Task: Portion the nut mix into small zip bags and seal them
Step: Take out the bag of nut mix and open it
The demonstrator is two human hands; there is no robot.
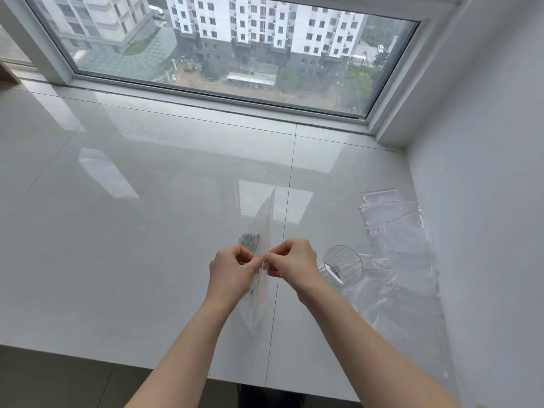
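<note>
I hold a clear zip bag edge-on above the white tabletop, my left hand and right hand each pinching one side of its opening with curled fingers, close together, and some nut mix shows through the plastic just beyond my left hand. Just right of my right hand a clear glass cup lies on its side on a sheet of clear plastic, and beyond it, near the wall, lies a pile of empty zip bags with red strips
</note>
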